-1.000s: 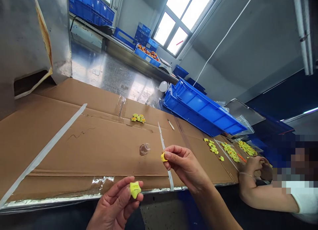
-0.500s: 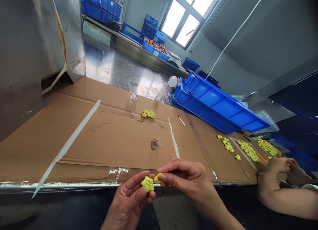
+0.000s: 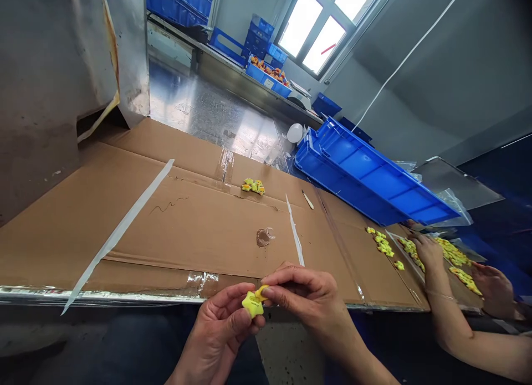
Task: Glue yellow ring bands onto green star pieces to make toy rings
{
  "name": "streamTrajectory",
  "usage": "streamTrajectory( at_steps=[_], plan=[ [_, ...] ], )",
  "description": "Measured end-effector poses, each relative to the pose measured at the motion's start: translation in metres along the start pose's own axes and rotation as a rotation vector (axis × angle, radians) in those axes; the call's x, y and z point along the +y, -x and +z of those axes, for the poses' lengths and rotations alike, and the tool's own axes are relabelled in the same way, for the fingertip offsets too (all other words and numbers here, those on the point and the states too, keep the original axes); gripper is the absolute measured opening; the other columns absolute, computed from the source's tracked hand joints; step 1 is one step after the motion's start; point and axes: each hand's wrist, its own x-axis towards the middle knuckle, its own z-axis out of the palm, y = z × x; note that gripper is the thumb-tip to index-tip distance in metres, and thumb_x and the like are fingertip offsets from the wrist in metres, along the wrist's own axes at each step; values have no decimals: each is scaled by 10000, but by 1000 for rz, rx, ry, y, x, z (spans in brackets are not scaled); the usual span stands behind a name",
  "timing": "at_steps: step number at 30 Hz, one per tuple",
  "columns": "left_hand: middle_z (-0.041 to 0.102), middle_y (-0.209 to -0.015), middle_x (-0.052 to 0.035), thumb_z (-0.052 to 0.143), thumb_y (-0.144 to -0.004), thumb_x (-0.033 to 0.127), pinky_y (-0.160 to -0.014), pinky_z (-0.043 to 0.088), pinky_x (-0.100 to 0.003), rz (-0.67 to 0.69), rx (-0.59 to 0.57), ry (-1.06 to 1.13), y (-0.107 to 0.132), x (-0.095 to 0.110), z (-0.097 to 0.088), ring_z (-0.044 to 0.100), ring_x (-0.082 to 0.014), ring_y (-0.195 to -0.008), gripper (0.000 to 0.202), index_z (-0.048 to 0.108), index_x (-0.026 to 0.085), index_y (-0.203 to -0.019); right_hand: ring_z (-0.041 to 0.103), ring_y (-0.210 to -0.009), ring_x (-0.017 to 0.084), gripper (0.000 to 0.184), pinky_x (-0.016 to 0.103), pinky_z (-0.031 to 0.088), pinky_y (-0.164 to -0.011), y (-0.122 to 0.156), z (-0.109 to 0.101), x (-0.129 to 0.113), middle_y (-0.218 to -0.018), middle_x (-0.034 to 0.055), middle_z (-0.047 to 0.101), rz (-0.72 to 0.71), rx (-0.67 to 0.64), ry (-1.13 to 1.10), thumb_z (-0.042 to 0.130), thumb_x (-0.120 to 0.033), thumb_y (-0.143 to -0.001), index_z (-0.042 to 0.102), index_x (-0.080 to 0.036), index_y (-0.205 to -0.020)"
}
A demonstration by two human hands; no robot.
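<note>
Between the thumb and fingers of my left hand (image 3: 226, 324) is a small yellow-green star-shaped piece (image 3: 252, 306) with faint markings on its upward face. My right hand (image 3: 305, 293) pinches a smaller yellow piece (image 3: 261, 293), whose exact kind I cannot make out. The yellow piece meets the star's upper right side. Both hands are held at the near edge of the cardboard-covered table (image 3: 166, 246). Just beyond them on the cardboard is a small clear round cup or ring (image 3: 270, 234) by a dark patch.
A small pile of yellow-green pieces (image 3: 253, 186) lies farther back, left of a thin pale-handled tool (image 3: 308, 200). Stacked blue crates (image 3: 374, 174) stand at right. A co-worker's arm (image 3: 440, 291) reaches over more yellow-green pieces (image 3: 453, 252). A metal housing (image 3: 70, 69) borders the left.
My right hand has brought the yellow piece against the star. The co-worker's hands have separated, one reaching over the pieces at right. The view has shifted slightly.
</note>
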Motion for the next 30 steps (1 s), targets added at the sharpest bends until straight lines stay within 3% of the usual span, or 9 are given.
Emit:
streamTrajectory(
  at_steps=[4,13,30],
  plan=[
    [752,-697,-51,837,-583,100,-565,541,-157,9,13,15,2,0,2,673,-115,-566,259,760,147,-826,633,-615,122,102,158,523,-559,0,0,0,-673,17,664,9,-1,8,796,-285,-719,768,-193,-752],
    [755,-746,-30,800,-646,99,-623,544,-168,-11,-73,10,-2,-2,-7,683,-115,-624,242,754,174,-871,611,-629,116,38,166,490,-564,2,-1,2,-693,18,664,-34,0,114,748,-214,-761,759,-181,-776],
    [753,-731,-22,809,-631,117,-625,520,-159,-1,-90,14,-3,-3,-7,654,-96,-615,246,759,168,-867,605,-627,127,79,219,449,-584,3,-4,-2,-699,22,679,-313,-100,430,704,-94,-798,741,-158,-827]
  ],
)
